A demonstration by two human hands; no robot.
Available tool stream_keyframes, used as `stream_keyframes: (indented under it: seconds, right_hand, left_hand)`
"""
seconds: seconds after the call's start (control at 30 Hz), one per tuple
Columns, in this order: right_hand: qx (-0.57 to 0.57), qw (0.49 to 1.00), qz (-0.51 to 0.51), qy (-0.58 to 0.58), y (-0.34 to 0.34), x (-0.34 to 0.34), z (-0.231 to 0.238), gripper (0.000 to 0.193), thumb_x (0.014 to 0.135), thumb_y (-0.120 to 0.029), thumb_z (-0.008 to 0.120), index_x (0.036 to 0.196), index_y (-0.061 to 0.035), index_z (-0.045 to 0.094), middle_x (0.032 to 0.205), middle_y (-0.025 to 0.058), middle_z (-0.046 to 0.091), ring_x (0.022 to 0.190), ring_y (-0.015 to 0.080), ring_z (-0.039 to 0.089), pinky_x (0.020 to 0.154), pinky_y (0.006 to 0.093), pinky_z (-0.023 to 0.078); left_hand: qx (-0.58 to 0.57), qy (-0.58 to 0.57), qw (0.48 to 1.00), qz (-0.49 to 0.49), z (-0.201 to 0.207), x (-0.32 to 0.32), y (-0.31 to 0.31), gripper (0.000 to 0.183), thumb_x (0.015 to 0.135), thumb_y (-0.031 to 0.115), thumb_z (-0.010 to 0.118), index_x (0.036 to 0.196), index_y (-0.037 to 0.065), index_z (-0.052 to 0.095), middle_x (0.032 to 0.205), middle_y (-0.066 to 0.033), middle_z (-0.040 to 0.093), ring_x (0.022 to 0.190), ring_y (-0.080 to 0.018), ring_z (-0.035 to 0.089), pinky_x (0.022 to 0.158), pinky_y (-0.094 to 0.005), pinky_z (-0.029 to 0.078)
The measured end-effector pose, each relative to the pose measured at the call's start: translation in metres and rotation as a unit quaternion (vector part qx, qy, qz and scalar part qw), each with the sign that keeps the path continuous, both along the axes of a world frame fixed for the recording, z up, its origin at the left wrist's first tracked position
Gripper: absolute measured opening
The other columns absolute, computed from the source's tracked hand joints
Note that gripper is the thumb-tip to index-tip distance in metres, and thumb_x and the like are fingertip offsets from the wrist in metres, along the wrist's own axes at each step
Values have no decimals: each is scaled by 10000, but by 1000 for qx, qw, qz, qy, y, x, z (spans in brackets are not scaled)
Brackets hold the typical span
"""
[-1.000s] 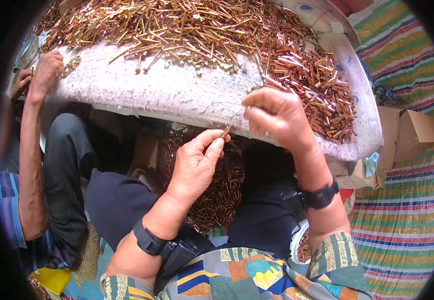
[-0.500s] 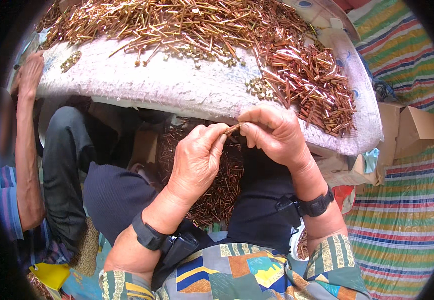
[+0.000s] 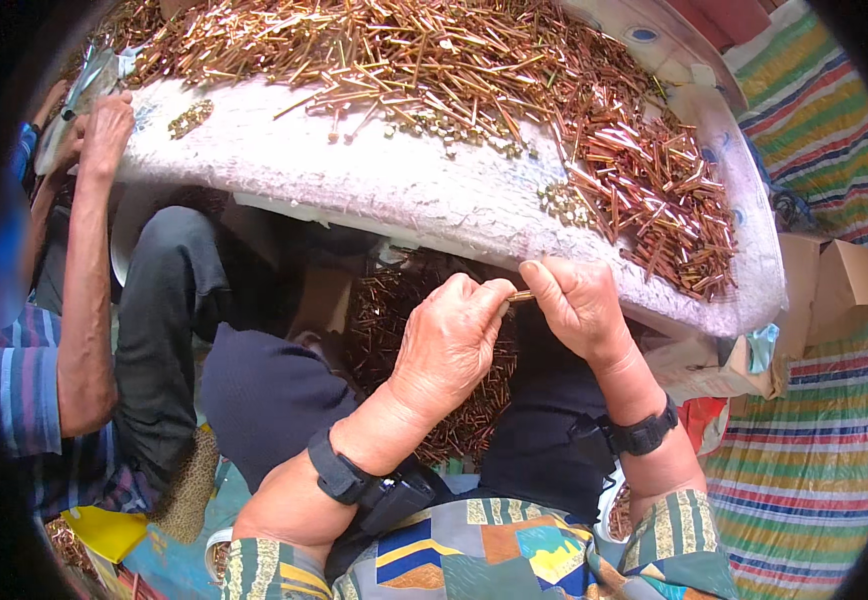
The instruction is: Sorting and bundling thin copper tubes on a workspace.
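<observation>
Inspecting, we found the left hand [image 3: 457, 335] and right hand [image 3: 582, 308] grasping one brass-coloured bolt [image 3: 522, 296]; heaped bolts [image 3: 424, 65] lay beyond the grip.

The right grip [image 3: 578, 308], a second ago apart from the copper-coloured rod [image 3: 522, 296], now curls at its end.

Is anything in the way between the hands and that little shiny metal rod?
No, nothing visible is in the way: the little metal rod bridges the gap between the left hand and the right hand.
</observation>
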State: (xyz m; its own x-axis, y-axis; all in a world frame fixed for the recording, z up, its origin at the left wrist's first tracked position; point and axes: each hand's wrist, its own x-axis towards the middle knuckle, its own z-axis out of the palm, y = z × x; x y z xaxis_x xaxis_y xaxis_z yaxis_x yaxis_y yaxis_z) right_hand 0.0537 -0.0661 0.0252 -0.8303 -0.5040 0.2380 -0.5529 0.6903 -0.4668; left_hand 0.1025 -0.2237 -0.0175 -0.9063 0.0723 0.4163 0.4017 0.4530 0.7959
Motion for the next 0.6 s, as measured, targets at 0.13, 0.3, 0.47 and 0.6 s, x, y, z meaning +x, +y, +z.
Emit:
stream_keyframes:
  seconds: [0.13,0.3,0.47,0.6]
  right_hand:
    - [-202,973,-2,-109,-4,5,-6,247,817,-166,576,616,-31,524,540,168,468,464,317,463,433,346,364]
    - [-110,979,-59,-161,2,2,-11,195,803,-125,599,667,-18,510,561,134,462,460,228,449,448,302,365]
    - [-178,976,1,-124,4,6,-22,225,825,-157,577,660,-23,503,538,133,447,438,224,420,432,314,357]
    - [-100,990,9,-104,9,6,-22,157,796,-143,608,744,-24,520,572,113,499,458,208,435,453,293,384]
  left_hand:
    - [1,4,1000,9,-4,0,-3,165,766,22,583,929,53,574,729,-122,533,660,-278,542,587,-330,449]
    - [-20,7,1000,2,-4,4,-5,159,768,32,592,925,44,576,718,-118,536,645,-274,541,569,-323,444]
    - [-4,10,1000,2,-9,2,-4,136,774,40,593,910,42,592,709,-121,534,632,-269,536,568,-325,441]
    - [-21,-22,1000,0,-3,2,-4,147,770,32,591,916,46,585,715,-124,538,647,-275,544,571,-323,444]
